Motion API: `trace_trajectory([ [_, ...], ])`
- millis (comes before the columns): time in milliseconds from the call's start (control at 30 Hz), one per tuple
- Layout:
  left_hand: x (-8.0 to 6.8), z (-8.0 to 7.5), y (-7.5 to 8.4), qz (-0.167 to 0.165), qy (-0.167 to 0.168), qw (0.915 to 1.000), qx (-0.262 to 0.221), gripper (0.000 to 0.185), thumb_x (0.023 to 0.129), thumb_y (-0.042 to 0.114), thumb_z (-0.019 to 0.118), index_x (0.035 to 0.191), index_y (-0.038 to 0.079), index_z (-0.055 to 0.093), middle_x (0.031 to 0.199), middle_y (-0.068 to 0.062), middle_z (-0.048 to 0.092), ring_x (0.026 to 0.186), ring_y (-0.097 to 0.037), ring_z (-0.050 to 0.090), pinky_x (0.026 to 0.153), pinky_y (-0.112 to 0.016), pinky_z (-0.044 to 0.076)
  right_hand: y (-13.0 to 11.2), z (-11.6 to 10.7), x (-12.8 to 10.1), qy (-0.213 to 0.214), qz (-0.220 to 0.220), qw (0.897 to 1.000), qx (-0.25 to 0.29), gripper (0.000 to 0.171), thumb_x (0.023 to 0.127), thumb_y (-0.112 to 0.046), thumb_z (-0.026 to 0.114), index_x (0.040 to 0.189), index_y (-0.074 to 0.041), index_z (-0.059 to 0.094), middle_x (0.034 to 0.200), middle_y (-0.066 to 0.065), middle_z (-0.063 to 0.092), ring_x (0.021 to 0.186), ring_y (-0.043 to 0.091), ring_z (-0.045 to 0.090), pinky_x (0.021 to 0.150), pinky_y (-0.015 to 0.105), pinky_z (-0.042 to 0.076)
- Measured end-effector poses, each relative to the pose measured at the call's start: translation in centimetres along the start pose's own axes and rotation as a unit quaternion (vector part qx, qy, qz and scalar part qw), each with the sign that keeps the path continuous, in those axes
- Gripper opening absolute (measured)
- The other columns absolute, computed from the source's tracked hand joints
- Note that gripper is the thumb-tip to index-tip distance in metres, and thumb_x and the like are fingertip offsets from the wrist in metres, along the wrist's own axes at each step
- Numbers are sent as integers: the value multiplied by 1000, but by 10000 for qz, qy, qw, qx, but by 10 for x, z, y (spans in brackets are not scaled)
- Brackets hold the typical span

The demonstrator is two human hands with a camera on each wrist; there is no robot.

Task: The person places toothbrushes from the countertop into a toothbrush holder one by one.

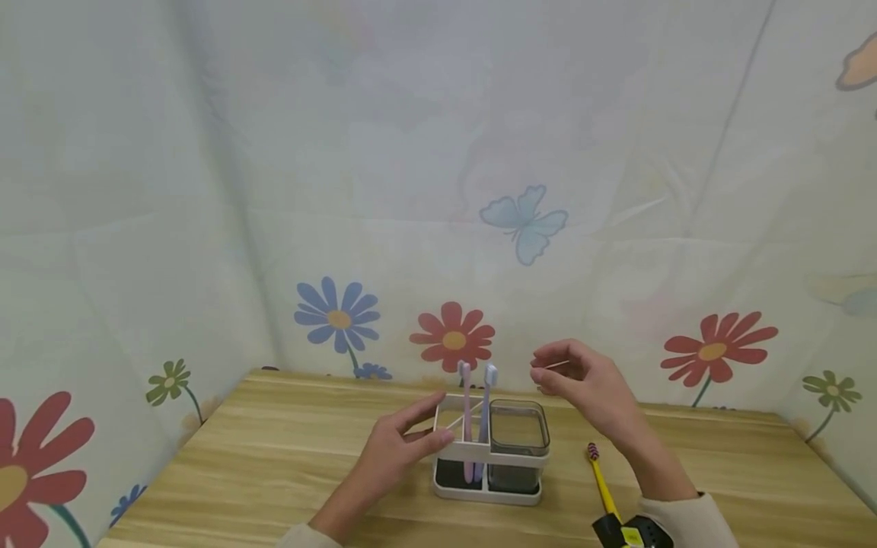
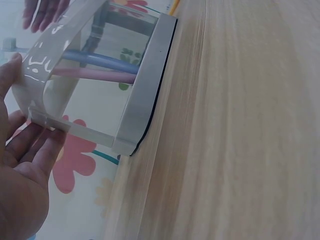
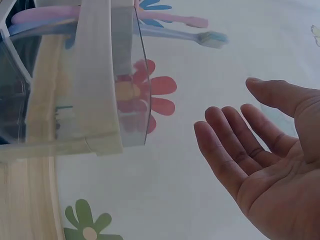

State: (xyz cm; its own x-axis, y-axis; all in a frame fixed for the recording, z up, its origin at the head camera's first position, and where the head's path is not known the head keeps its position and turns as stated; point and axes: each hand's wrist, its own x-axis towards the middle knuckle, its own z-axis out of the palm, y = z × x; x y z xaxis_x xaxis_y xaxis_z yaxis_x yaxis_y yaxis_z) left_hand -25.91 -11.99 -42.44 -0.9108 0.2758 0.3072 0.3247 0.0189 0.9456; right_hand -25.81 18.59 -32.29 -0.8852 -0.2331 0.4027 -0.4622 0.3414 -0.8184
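Note:
A white toothbrush holder (image 1: 493, 498) stands on the table, with a pink toothbrush (image 1: 467, 418) and a blue toothbrush (image 1: 485, 415) upright in its left compartment. A clear cup (image 1: 518, 428) sits in the right compartment. My left hand (image 1: 404, 440) grips the holder's upper frame at its left end; in the left wrist view the thumb and fingers (image 2: 50, 150) lie on either side of that frame. My right hand (image 1: 592, 388) is raised right of the holder, apart from it. Its fingers are loosely bent with nothing in them, as the right wrist view shows.
A yellow toothbrush (image 1: 603, 483) with dark bristles lies on the wooden table (image 1: 274, 449), right of the holder and partly behind the right wrist's black device (image 1: 647, 533). Behind the table hangs a white curtain (image 1: 384, 152) printed with flowers and a butterfly.

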Motion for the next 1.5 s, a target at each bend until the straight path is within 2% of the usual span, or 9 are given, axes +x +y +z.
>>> trace_trajectory([
  [233, 1, 0, -1, 78, 51, 10000, 32, 60, 97, 14, 81, 150, 0, 58, 153, -24, 54, 138, -46, 54, 101, -35, 57, 1, -10, 0, -72, -16, 9995, -298, 31, 102, -20, 75, 127, -2, 68, 115, 10, 72, 95, 18, 74, 86, 26, 63],
  [533, 4, 3, -2, 104, 103, 9998, 101, 60, 97, 16, 82, 150, 3, 59, 153, -19, 56, 140, -40, 53, 103, -34, 56, 5, -23, -4, -137, 198, 9984, -515, 31, 104, -26, 73, 124, -3, 68, 112, 8, 74, 97, 24, 74, 86, 29, 63],
  [667, 6, 4, -3, 142, 56, 9999, 35, 59, 97, 15, 81, 150, 2, 58, 153, -20, 56, 141, -42, 52, 103, -34, 56, 13, -28, -9, -259, 237, 9982, -477, 28, 104, -22, 72, 122, -1, 68, 109, 9, 74, 94, 19, 73, 83, 31, 65],
  [900, 10, 5, -4, 143, 84, 9998, 91, 58, 98, 16, 80, 151, 4, 59, 153, -21, 56, 140, -43, 53, 102, -34, 56, 33, -36, -18, -560, 444, 9963, -486, 25, 105, -18, 71, 121, 1, 68, 112, 10, 73, 92, 19, 72, 80, 30, 65],
  [1133, 13, 5, -6, 105, 141, 9995, 279, 59, 98, 20, 80, 151, 5, 59, 154, -15, 56, 142, -38, 52, 104, -34, 55, 58, -49, -30, -865, 863, 9910, -539, 26, 104, -16, 71, 118, 5, 67, 103, 7, 73, 90, 19, 72, 76, 29, 65],
  [1400, 16, 3, -8, 105, 278, 9991, 293, 58, 98, 20, 80, 150, 5, 60, 151, -19, 58, 140, -38, 55, 104, -33, 55, 83, -62, -44, -1433, 1434, 9766, -720, 19, 102, -14, 73, 108, 4, 68, 96, 8, 70, 88, 30, 69, 70, 39, 66],
  [1500, 16, 1, -7, 72, 321, 9988, 354, 58, 98, 21, 80, 150, 4, 60, 151, -19, 58, 140, -37, 55, 104, -34, 55, 93, -61, -47, -1571, 1530, 9726, -770, 15, 100, -11, 74, 101, 2, 68, 90, 7, 67, 81, 25, 64, 63, 34, 63],
])
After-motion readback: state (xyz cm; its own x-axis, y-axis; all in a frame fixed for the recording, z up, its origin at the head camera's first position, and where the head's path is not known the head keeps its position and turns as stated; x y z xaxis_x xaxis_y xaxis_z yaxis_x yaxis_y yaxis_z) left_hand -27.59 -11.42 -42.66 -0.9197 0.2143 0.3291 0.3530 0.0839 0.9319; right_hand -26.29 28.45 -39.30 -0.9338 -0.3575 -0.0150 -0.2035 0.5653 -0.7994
